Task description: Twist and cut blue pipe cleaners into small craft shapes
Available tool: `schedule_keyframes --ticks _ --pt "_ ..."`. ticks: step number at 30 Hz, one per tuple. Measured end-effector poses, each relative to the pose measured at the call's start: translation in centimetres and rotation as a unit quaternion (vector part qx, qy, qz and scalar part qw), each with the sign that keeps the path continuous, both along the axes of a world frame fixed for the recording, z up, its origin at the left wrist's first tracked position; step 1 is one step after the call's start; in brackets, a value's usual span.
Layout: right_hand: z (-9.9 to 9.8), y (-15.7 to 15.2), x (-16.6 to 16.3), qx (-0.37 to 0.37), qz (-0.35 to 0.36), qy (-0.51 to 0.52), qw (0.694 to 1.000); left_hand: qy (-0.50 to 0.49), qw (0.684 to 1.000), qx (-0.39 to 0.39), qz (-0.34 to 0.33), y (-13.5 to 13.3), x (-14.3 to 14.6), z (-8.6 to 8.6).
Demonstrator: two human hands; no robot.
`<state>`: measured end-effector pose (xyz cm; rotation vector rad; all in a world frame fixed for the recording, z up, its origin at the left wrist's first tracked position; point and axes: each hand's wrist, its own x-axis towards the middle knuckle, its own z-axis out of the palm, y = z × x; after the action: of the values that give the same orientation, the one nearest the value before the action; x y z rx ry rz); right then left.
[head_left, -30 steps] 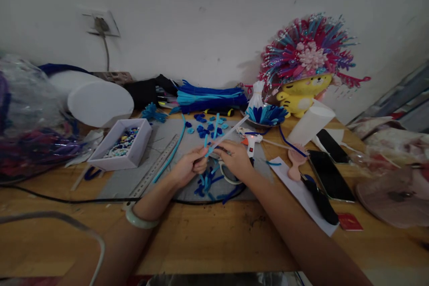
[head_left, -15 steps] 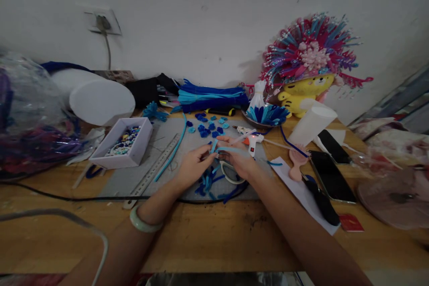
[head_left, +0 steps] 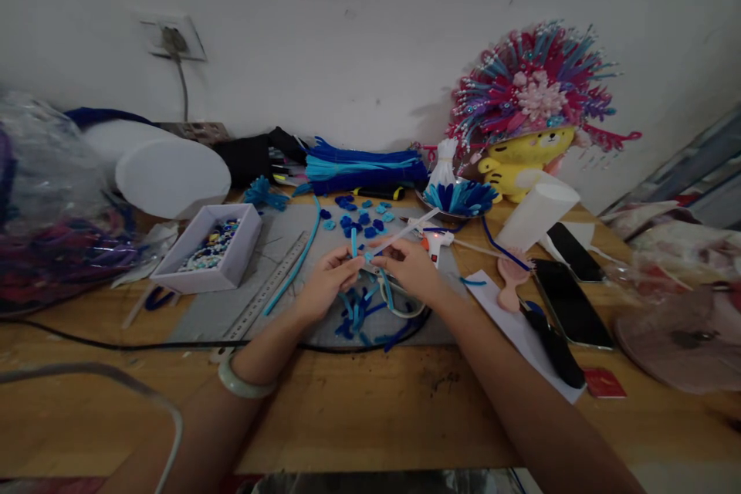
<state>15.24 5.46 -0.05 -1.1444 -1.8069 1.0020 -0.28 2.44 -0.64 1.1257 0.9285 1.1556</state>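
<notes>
My left hand [head_left: 328, 283] and my right hand [head_left: 408, 268] meet over the grey mat [head_left: 243, 301], both pinched on a light blue pipe cleaner [head_left: 367, 254] that is bent between the fingertips. A short end of it sticks up by my left fingers. A pale glue stick [head_left: 405, 230] slants up and right from the pinch toward the white glue gun [head_left: 435, 241]. Under my hands lie cut blue pipe cleaner pieces [head_left: 362, 312] and small blue flower shapes [head_left: 359, 222].
A white box of beads [head_left: 209, 248] and a metal ruler [head_left: 267, 295] lie left. Blue pipe cleaner bundles [head_left: 362, 167], a yellow plush with a pink-blue headdress [head_left: 529, 123], a white foam cone [head_left: 536, 216], two phones [head_left: 567, 301] and a black cable [head_left: 116, 343] surround the mat.
The pipe cleaner went from straight to looped over my right hand, then to a tight bend pinched between both hands. Both hands stayed over the mat.
</notes>
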Motion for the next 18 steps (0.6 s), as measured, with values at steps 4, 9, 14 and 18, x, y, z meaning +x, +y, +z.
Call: schedule_keyframes --ticks 4,9,14,18 --pt "0.2 -0.5 -0.2 0.004 0.033 -0.008 0.999 -0.011 1.000 0.009 0.005 -0.1 0.0 0.2" --pt "0.5 -0.7 -0.3 -0.052 0.076 0.113 0.989 -0.005 1.000 0.017 0.014 -0.2 0.1 0.1" --pt "0.6 -0.9 -0.7 -0.161 0.104 0.245 0.950 0.032 0.999 0.030 0.015 -0.2 0.1 0.1" --pt "0.6 -0.7 -1.1 -0.208 0.060 0.278 0.936 0.059 0.998 0.022 0.021 -0.4 0.4 0.2"
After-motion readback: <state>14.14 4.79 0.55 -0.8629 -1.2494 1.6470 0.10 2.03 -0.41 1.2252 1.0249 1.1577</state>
